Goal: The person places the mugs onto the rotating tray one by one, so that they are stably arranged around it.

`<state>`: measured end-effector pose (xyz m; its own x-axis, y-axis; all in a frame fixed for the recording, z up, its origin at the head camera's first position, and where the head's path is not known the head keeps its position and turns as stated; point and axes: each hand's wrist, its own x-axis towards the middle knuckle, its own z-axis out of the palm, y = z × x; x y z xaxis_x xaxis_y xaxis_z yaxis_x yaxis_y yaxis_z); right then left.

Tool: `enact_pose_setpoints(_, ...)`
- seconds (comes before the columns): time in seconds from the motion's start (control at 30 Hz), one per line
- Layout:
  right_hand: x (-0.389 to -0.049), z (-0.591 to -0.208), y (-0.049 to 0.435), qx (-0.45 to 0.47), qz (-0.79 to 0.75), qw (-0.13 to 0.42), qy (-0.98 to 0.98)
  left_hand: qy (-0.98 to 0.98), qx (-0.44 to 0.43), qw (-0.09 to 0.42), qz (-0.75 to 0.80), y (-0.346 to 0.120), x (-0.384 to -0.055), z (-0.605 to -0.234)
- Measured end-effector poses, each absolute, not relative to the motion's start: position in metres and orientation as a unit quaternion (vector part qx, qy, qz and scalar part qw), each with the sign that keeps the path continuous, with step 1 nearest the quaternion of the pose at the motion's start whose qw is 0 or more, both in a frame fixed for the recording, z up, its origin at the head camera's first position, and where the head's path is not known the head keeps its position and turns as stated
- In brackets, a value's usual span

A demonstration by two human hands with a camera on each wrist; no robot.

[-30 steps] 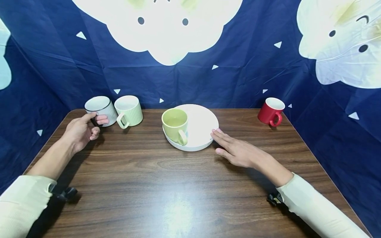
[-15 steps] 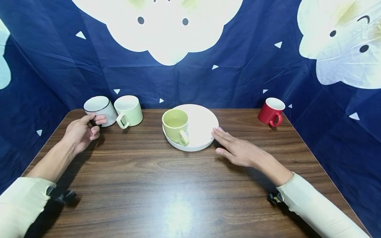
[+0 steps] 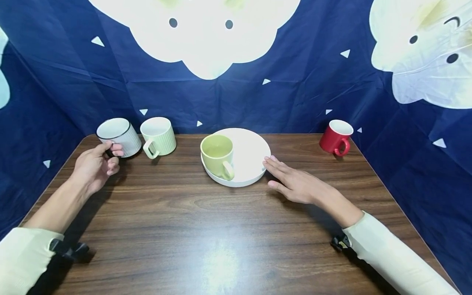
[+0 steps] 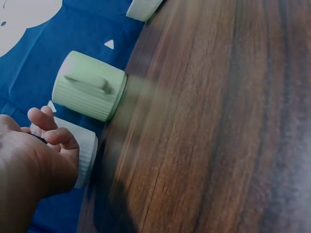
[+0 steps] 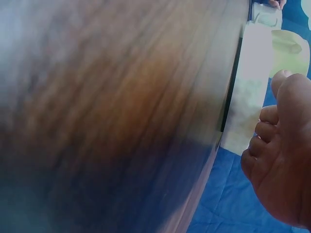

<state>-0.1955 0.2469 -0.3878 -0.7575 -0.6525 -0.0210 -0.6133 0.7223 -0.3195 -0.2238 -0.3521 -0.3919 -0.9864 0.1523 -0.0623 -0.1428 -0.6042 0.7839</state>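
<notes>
At the far left of the head view, my left hand [image 3: 91, 168] pinches the dark handle of a white ribbed mug [image 3: 130, 139] with a black rim. In the left wrist view that hand covers much of the mug [image 4: 86, 150]. Beside it stands a pale green ribbed mug [image 3: 164, 141], its handle toward me. A round white tray [image 3: 254, 151] with a low rim lies at the middle back, bearing an olive-green mug [image 3: 214, 162] on its left side. My right hand [image 3: 295, 183], fingers straight, has its fingertips at the tray's right rim.
A red mug [image 3: 332, 141] with a white inside stands at the back right of the wooden table [image 3: 177, 229]. Behind the table's back edge hangs a dark blue cloth [image 3: 306, 98] with white cloud shapes.
The left hand and the white mug have shifted a little to the left, widening the gap to the pale green mug. The right hand stays at the tray almost unmoved.
</notes>
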Motion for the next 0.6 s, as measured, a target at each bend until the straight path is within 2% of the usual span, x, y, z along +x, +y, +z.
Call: enact_pose_setpoints(0.6,-0.189,-0.388,0.245,-0.356,-0.154,0.071,0.919,0.449,0.036,0.069,0.89,-0.353,-0.202,-0.394)
